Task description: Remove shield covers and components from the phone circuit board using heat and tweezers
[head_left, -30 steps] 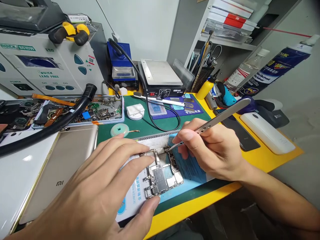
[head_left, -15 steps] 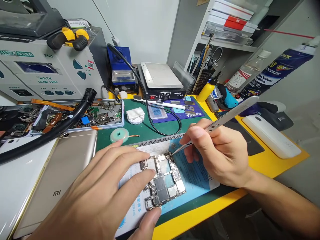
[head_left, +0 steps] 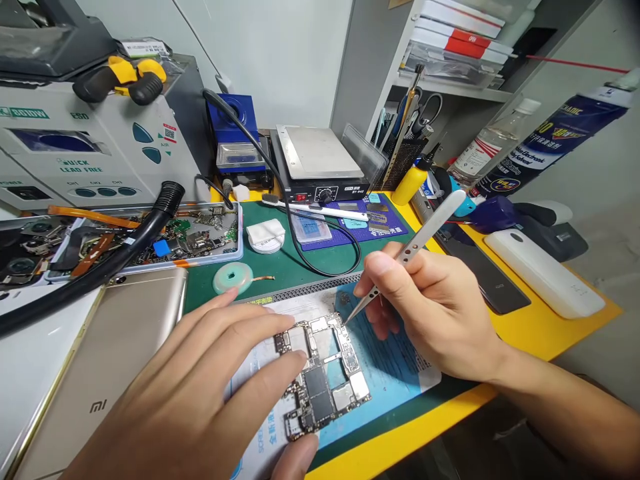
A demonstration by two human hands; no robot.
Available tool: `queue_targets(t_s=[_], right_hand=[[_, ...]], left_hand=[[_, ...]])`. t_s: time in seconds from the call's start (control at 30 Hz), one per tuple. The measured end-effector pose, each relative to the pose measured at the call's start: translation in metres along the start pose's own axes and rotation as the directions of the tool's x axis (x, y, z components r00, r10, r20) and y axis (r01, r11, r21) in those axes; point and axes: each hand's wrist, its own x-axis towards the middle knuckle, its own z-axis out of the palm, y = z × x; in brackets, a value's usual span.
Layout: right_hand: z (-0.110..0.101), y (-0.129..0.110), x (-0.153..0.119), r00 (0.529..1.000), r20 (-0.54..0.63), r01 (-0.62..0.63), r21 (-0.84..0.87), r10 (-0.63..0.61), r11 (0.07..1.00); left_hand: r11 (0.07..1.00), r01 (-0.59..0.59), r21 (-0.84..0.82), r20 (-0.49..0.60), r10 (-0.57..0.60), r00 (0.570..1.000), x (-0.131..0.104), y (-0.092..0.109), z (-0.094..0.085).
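A phone circuit board (head_left: 319, 390) lies on a white and blue printed sheet (head_left: 395, 373). My left hand (head_left: 200, 393) steadies it, fingertips on its left and upper edge and thumb at the lower left corner. In my right hand (head_left: 425, 307) is a pair of silver tweezers (head_left: 433, 223), held like a pen. Their tip points down at the upper right corner of the board; whether it touches is too small to tell. Just above the sheet, a round pale green spool (head_left: 233, 277) sits on the green mat.
At the back left stands a hot air station (head_left: 90, 153), its black hose (head_left: 120, 257) crossing a tray of loose boards (head_left: 240, 233). A heating plate (head_left: 320, 153), a toothbrush (head_left: 320, 209) and a yellow bottle (head_left: 410, 179) are behind the sheet. Phones (head_left: 115, 373) lie left.
The tweezers' tip has shifted slightly down along the board's upper right corner, and their handle stands steeper. My left hand stays on the board. The whole view has shifted a little.
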Motion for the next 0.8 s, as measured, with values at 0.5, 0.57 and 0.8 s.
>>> queue_targets(t_s=[0.5,0.57,0.8], right_hand=[[0.0030,-0.0017,0.0026,0.999,-0.004,-0.039,0.011,0.039,0.999],[0.0024,-0.0013,0.0019,0.999,0.001,-0.042,0.008,0.042,0.999],[0.0019,-0.0010,0.0024,0.999,0.021,-0.043,-0.001,0.043,0.999]], left_hand=[[0.998,-0.036,0.042,0.039,0.034,0.999,-0.0012,-0.0015,-0.0007],[0.999,-0.034,0.042,0.039,0.033,0.999,-0.0012,-0.0021,-0.0003],[0.997,-0.055,0.061,0.043,0.052,0.998,-0.0005,-0.0053,0.0002]])
